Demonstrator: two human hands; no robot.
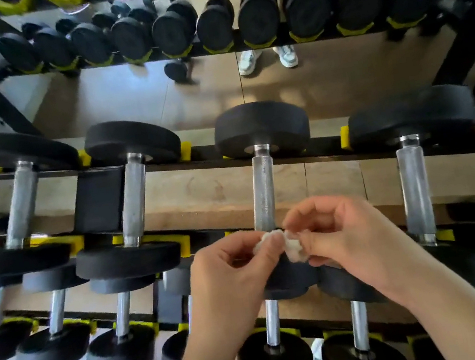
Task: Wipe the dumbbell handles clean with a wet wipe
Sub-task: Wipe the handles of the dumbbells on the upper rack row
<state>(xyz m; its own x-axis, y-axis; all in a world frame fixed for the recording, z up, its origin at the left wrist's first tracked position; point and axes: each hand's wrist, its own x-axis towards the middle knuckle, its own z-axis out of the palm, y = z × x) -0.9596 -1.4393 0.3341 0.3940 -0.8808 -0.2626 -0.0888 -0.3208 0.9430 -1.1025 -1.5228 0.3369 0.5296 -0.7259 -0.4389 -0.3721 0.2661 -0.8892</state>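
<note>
Both my hands meet at the centre of the view over a crumpled white wet wipe (292,244). My left hand (232,270) pinches its left part between thumb and fingertips. My right hand (342,239) pinches its right part with curled fingers. Just behind the wipe rises the knurled steel handle (264,189) of a black dumbbell on the upper rack row; the wipe sits at the handle's near end, and contact with it cannot be told. The dumbbell's near weight is hidden by my hands.
Several black dumbbells with steel handles lie on a black rack with yellow cradles: one to the right (414,181), two to the left (134,197) (18,204), more on a lower row (273,324). A mirror (214,89) behind reflects the rack and a pair of shoes.
</note>
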